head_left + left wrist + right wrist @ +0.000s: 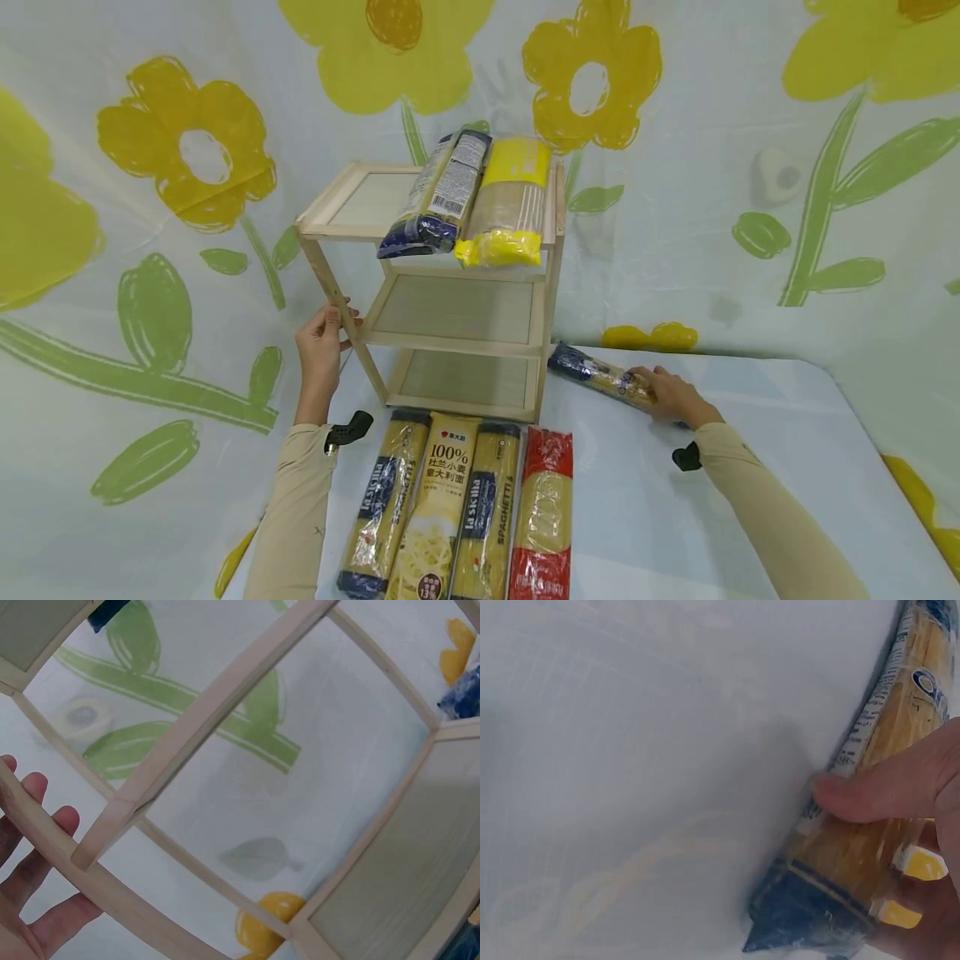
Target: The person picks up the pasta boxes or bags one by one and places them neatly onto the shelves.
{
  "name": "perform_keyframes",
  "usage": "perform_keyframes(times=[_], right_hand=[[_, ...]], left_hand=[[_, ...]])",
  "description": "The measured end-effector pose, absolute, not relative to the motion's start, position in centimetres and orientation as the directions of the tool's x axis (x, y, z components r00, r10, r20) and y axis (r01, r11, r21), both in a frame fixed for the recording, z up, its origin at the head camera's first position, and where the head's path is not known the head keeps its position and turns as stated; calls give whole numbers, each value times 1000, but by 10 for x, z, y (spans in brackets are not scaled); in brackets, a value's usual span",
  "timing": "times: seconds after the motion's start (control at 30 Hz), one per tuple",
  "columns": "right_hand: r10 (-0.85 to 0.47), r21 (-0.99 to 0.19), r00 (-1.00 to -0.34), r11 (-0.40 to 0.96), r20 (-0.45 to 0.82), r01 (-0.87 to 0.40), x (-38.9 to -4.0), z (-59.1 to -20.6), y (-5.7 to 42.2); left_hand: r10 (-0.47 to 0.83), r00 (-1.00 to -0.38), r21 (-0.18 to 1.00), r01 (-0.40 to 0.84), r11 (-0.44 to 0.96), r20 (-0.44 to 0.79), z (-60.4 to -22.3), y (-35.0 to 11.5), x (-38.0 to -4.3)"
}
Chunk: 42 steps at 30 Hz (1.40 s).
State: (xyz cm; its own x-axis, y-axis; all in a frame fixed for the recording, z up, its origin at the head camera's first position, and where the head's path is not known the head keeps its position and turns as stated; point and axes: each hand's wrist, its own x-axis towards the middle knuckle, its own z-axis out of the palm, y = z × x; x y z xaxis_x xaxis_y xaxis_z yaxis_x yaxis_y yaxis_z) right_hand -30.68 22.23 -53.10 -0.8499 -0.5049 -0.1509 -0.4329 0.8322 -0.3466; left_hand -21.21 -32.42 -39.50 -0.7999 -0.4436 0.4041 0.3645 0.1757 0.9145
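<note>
My left hand [324,329] grips the left front post of a three-tier wooden shelf rack [450,340], at about middle-shelf height. In the left wrist view the fingertips [66,819] show past the wooden post [120,896]. To the right of the rack, my right hand [671,393] holds a spaghetti packet [596,372] near its closer end. The right wrist view has the thumb [851,799] across the clear wrapper, above the dark blue end, and the other fingers round the far side. The packet lies slanted, its far end beside the rack's right post.
On the top shelf lie a dark blue packet [442,196] and a yellow pasta packet [510,200], jutting past the front edge. Before the rack, on the white table [637,500], several pasta packets stand in a row, including a red one [543,517]. A flowered cloth [675,208] hangs behind.
</note>
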Motion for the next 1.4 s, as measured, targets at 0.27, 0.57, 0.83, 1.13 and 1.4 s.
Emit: perform_keyframes(times=[0.27, 0.57, 0.83, 1.13, 1.4], right_hand=[[-519, -330, -841, 829, -155, -451, -294, -526, 221], [-486, -416, -867, 816, -114, -402, -281, -530, 221], [-443, -536, -897, 760, -13, -367, -259, -532, 219], [-350, -658, -936, 709, -19, -252, -230, -528, 209], [-300, -684, -954, 696, 1, -220, -204, -502, 205]], left_hand=[[-445, -807, 918, 376, 122, 390, -396, -324, -211], [-451, -804, 919, 376, 116, 386, -398, -325, -212], [-436, -814, 922, 366, 129, 384, -398, -325, -213], [-438, -817, 924, 366, 111, 376, -393, -325, -211], [-438, -825, 932, 347, 107, 357, -396, -327, -212]])
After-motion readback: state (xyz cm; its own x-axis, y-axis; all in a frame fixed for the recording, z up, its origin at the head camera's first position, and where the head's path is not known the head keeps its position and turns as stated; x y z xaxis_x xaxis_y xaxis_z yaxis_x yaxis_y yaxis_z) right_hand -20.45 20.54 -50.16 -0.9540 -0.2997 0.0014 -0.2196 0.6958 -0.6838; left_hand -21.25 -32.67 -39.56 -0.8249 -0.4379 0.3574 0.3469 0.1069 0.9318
